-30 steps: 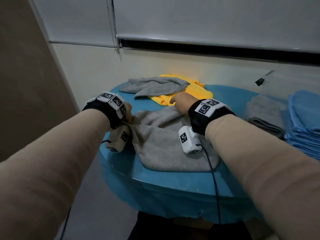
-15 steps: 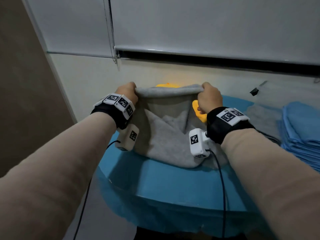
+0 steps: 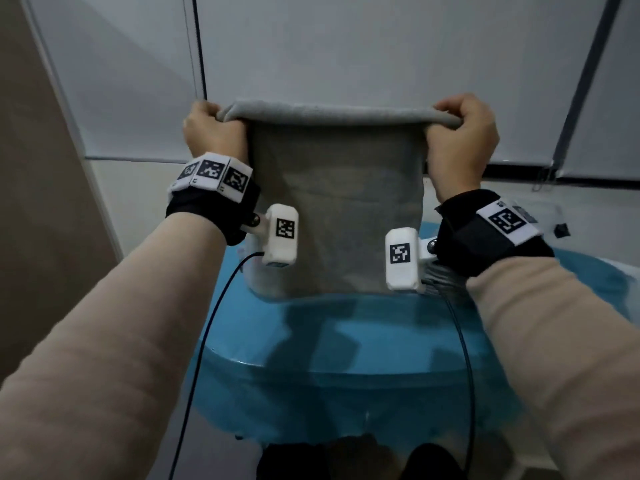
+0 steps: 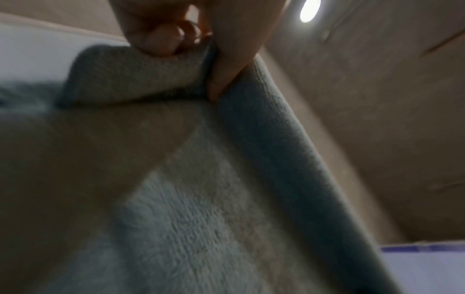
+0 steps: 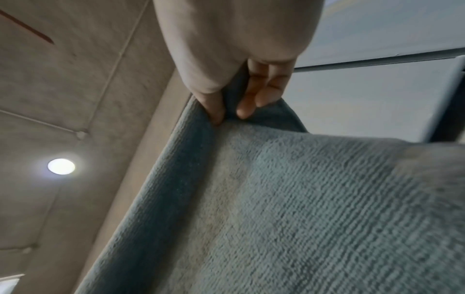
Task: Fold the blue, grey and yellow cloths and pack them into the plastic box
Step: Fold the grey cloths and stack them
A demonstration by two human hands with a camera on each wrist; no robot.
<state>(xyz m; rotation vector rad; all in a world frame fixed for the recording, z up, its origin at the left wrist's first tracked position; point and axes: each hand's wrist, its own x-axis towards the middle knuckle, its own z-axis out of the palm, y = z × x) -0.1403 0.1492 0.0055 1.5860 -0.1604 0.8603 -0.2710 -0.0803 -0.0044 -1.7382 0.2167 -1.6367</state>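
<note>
A grey cloth (image 3: 337, 202) hangs stretched upright between my two raised hands above the blue table (image 3: 346, 344). My left hand (image 3: 213, 131) grips its top left corner and my right hand (image 3: 462, 133) grips its top right corner. The cloth's lower edge hangs close to the table. In the left wrist view, my left hand (image 4: 198, 39) pinches the grey cloth (image 4: 188, 218) between thumb and curled fingers. In the right wrist view, my right hand (image 5: 234, 95) pinches the grey cloth (image 5: 302, 199) in the same way. The yellow and blue cloths and the plastic box are hidden.
A folded grey cloth (image 3: 443, 271) peeks out by my right wrist on the table. A wall with lowered blinds (image 3: 346, 46) stands close behind, with a blind cord (image 3: 199, 46) hanging at the left. Two cables run down from my wrist cameras.
Both hands took hold of the grey cloth's corners on the table and lifted it high, so it now hangs flat and taut. My view tilted upward.
</note>
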